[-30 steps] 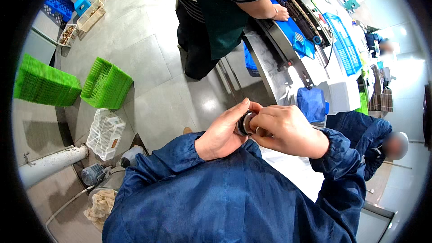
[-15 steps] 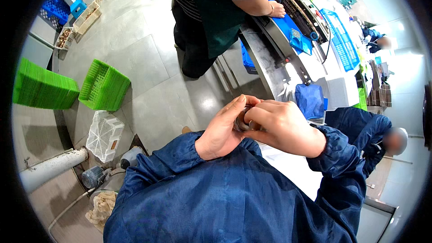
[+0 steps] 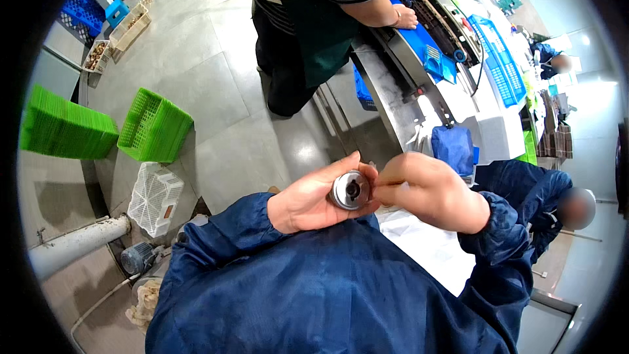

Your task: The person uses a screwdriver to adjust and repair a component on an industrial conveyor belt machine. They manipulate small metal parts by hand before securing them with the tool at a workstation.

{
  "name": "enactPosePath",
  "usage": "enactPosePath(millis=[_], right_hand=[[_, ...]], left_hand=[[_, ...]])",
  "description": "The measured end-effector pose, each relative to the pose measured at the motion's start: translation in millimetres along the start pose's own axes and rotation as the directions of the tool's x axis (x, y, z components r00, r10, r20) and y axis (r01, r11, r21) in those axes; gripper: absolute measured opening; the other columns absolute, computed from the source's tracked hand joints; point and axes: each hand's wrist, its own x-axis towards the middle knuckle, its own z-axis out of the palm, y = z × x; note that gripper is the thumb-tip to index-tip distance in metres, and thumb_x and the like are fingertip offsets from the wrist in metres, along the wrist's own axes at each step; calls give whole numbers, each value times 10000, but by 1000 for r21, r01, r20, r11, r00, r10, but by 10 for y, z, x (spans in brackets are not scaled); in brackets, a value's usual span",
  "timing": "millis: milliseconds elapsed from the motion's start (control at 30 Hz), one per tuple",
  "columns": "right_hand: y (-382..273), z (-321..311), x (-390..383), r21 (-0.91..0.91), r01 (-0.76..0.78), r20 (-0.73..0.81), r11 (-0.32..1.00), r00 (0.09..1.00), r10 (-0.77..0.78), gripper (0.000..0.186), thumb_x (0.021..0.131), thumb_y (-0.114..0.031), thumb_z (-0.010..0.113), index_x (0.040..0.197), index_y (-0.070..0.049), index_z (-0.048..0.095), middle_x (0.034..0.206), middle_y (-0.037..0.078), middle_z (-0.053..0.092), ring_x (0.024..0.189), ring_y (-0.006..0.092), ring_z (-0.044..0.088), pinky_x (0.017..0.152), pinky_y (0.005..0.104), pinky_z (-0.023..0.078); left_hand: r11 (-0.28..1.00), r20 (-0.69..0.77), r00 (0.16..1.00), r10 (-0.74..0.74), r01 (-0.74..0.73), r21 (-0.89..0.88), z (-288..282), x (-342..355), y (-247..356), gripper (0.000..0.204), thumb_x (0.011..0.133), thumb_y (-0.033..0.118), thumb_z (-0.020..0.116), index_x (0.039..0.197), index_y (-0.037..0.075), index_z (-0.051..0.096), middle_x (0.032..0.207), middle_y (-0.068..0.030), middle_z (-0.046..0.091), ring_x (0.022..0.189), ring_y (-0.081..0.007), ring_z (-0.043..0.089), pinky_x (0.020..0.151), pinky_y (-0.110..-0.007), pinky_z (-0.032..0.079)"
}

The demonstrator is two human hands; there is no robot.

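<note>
My left hand (image 3: 304, 203) is closed around a round metal part (image 3: 341, 198), its ring-shaped face turned up, with a dark hole in the middle. My right hand (image 3: 436, 193) is pinched just to the right of the part, slightly blurred; whatever is between its fingertips cannot be made out. Both hands are in front of my blue-sleeved body, with a white surface (image 3: 422, 246) below the right one.
A co-worker (image 3: 301, 26) in an apron stands at a steel machine (image 3: 380, 98) with a blue belt ahead; another (image 3: 540, 177) bends at my right. Green crate stacks (image 3: 65, 124), a white crate (image 3: 154, 196), a motor (image 3: 137, 255) and pipe (image 3: 78, 242) lie left. A blue bag (image 3: 451, 147) sits ahead right.
My hands have parted a little: the left moved left and tilted the metal part's face upward into view, while the right drew rightward off its top.
</note>
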Motion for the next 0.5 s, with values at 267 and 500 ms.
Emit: enactPosePath(millis=[267, 500], right_hand=[[-8, 67, -14, -256, 232, -9, 938, 970, -242, 280, 662, -120, 662, 915, -12, 615, 863, 85, 555, 841, 234, 588, 746, 331, 502], [114, 157, -230, 939, -124, -120, 321, 755, 644, 161, 852, -119, 641, 879, -15, 522, 789, 70, 592, 707, 121, 550, 624, 243, 429]], left_hand=[[993, -101, 988, -118, 120, 7, 55, -14, 27, 421, 983, 418, 427, 1052, 26, 567, 991, -94, 578, 947, -182, 594, 867, -363, 548], [974, 33, 976, 215, -212, -77, 80, -51, 33, 442, 997, 397, 384, 1177, 22, 533, 1220, -140, 559, 1168, -265, 517, 1042, -426, 408]])
